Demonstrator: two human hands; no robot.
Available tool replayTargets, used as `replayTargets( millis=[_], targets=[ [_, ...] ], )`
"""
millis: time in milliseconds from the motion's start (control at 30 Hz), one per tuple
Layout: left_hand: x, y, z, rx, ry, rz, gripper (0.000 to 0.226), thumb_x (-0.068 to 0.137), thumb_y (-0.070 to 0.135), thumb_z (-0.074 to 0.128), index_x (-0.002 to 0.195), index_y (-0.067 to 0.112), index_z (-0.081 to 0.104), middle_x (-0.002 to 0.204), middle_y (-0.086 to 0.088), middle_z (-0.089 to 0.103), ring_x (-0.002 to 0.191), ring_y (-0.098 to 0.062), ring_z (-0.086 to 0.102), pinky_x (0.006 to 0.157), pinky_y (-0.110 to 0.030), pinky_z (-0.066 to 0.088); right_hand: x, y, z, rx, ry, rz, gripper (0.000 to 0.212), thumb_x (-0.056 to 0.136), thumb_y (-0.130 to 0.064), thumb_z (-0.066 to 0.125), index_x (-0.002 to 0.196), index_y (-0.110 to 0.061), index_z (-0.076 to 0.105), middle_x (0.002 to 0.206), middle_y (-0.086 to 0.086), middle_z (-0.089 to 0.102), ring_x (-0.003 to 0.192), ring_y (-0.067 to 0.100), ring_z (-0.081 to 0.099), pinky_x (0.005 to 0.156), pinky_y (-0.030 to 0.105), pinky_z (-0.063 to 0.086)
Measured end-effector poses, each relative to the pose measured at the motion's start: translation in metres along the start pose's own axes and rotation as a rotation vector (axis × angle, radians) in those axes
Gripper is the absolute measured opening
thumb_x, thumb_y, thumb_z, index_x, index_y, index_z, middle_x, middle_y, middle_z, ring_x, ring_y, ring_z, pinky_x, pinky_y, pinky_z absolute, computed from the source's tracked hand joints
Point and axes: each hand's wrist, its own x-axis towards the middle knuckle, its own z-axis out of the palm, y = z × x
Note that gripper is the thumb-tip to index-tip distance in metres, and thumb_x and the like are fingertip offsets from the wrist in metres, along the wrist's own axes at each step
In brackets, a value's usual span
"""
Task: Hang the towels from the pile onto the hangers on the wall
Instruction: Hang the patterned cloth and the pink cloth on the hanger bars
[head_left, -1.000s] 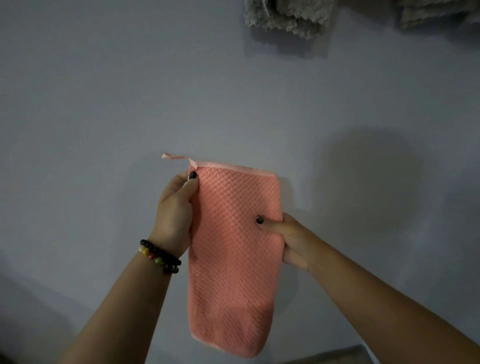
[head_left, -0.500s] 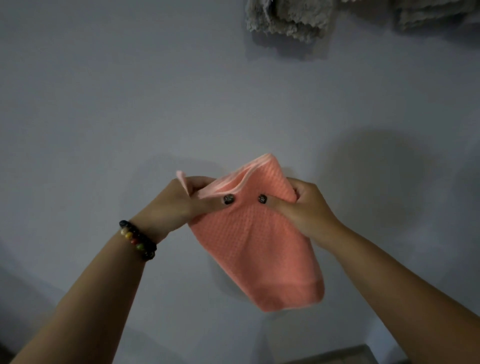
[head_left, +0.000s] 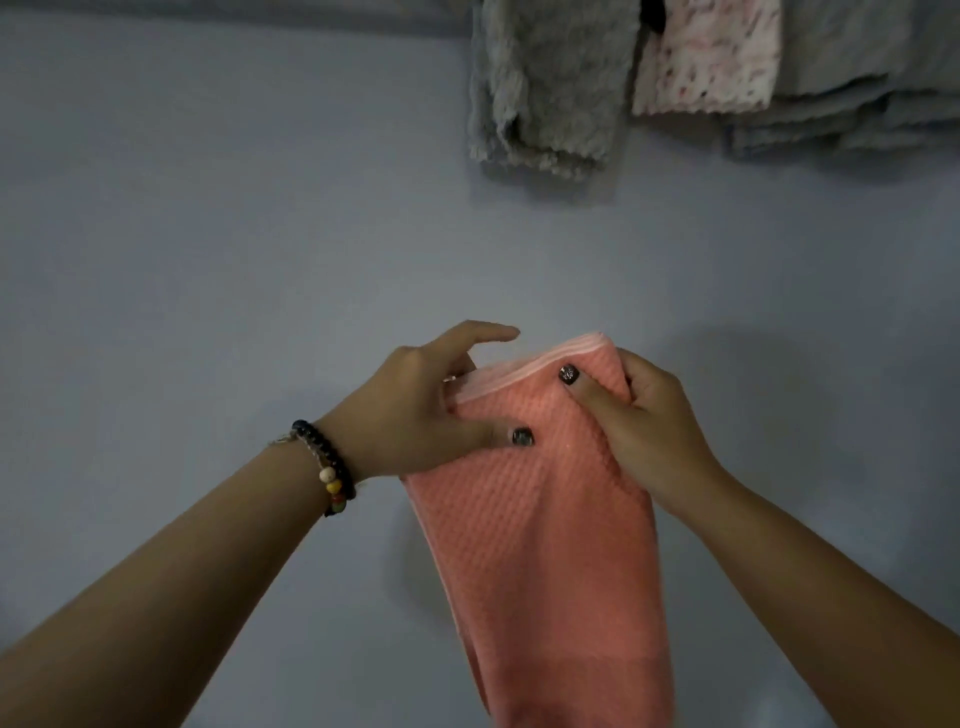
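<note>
I hold a pink waffle-textured towel (head_left: 550, 545) in front of a pale wall. My left hand (head_left: 421, 410), with a bead bracelet at the wrist, grips the towel's upper left edge, thumb on the front and index finger stretched out above the hem. My right hand (head_left: 644, 426) pinches the upper right corner, thumb pressed on the front. The towel hangs down folded and runs off the bottom of the view. Its hanging loop is hidden. No hanger shows free in view.
High on the wall hang a grey fluffy towel (head_left: 545, 88), a white towel with pink speckles (head_left: 706, 57) and more grey towels (head_left: 857, 88) to the right. The wall (head_left: 208, 234) to the left is bare.
The view has tilted up, so the hung towels show more. The towel's lower end has swung back down. My left thumb slid lower on the front and my right thumb rose to the hem.
</note>
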Motion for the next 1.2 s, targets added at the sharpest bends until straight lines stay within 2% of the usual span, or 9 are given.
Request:
replayTargets(
  millis=[133,300,467,567,633,700,867,1000,1200],
  targets=[
    [0.013,0.005,-0.019,0.14,0.059,0.257,0.065,0.075,0.052,0.074,0.133,0.034,0.05,0.124,0.022,0.058,0.11,0.004,0.057,0.092,-0.011,0.044,0.018,-0.019,-0.004,-0.078,0.045,-0.124,0.014,0.089,-0.026,0.065,0.088,-0.012,0.067,0.081,0.007,0.069,0.073,0.02,0.064,0.068,0.034,0.049],
    [0.03,0.02,-0.049,0.119,0.217,0.271,0.008,0.085,0.028,0.071,0.089,0.026,0.063,0.086,0.013,0.065,0.076,0.001,0.06,0.066,-0.01,0.043,0.049,-0.044,-0.012,-0.122,0.08,-0.237,0.01,0.089,-0.025,0.065,0.084,-0.016,0.067,0.075,0.002,0.068,0.07,0.016,0.063,0.066,0.028,0.048],
    [0.054,0.035,-0.08,-0.181,0.431,0.045,0.012,0.082,0.024,0.073,0.078,0.021,0.062,0.071,0.014,0.066,0.063,0.002,0.059,0.057,-0.011,0.041,0.078,-0.08,-0.021,-0.142,0.105,-0.392,0.01,0.09,-0.027,0.062,0.08,-0.024,0.062,0.069,-0.01,0.065,0.061,0.005,0.06,0.054,0.013,0.041],
    [0.063,0.045,-0.095,-0.596,0.603,-0.091,0.034,0.07,0.029,0.083,0.096,0.018,0.065,0.086,0.003,0.072,0.073,-0.009,0.069,0.059,-0.02,0.052,0.099,-0.104,-0.021,-0.084,0.152,-0.442,0.006,0.091,-0.032,0.059,0.088,-0.028,0.063,0.074,-0.015,0.066,0.065,0.0,0.061,0.057,0.011,0.042],
    [0.064,0.05,-0.098,-0.892,0.493,-0.167,0.051,0.069,0.03,0.084,0.113,0.015,0.064,0.106,-0.007,0.072,0.091,-0.021,0.071,0.07,-0.028,0.058,0.113,-0.118,-0.018,-0.031,0.174,-0.443,0.009,0.093,-0.034,0.057,0.094,-0.027,0.063,0.077,-0.012,0.067,0.071,-0.001,0.062,0.06,0.012,0.043],
    [0.063,0.059,-0.092,-1.038,0.326,-0.189,0.049,0.075,0.027,0.078,0.118,0.009,0.063,0.112,-0.01,0.071,0.1,-0.027,0.069,0.078,-0.035,0.059,0.126,-0.131,-0.015,-0.013,0.177,-0.447,0.011,0.095,-0.035,0.055,0.095,-0.026,0.062,0.082,-0.01,0.066,0.073,-0.001,0.061,0.063,0.016,0.044],
    [0.071,0.061,-0.085,-0.988,0.511,-0.271,0.043,0.073,0.029,0.069,0.11,0.008,0.067,0.103,-0.009,0.074,0.093,-0.026,0.071,0.079,-0.041,0.057,0.148,-0.15,-0.017,-0.107,0.15,-0.541,0.014,0.093,-0.029,0.059,0.081,-0.022,0.061,0.071,-0.011,0.06,0.065,-0.004,0.058,0.057,0.009,0.04],
    [0.074,0.065,-0.103,-0.808,0.62,-0.285,0.029,0.087,0.033,0.061,0.098,0.008,0.07,0.096,-0.016,0.073,0.081,-0.027,0.07,0.074,-0.043,0.057,0.16,-0.15,-0.028,-0.177,0.083,-0.498,0.024,0.09,-0.031,0.064,0.078,-0.01,0.064,0.068,0.002,0.065,0.057,0.007,0.059,0.049,0.014,0.044],
    [0.081,0.076,-0.127,-0.622,0.78,-0.333,0.029,0.095,0.037,0.053,0.088,0.014,0.068,0.094,-0.015,0.071,0.083,-0.03,0.066,0.08,-0.048,0.056,0.173,-0.159,-0.026,-0.197,-0.072,-0.48,0.024,0.088,-0.041,0.064,0.088,-0.018,0.07,0.08,-0.002,0.072,0.071,0.012,0.067,0.069,0.036,0.058]
  ],
)
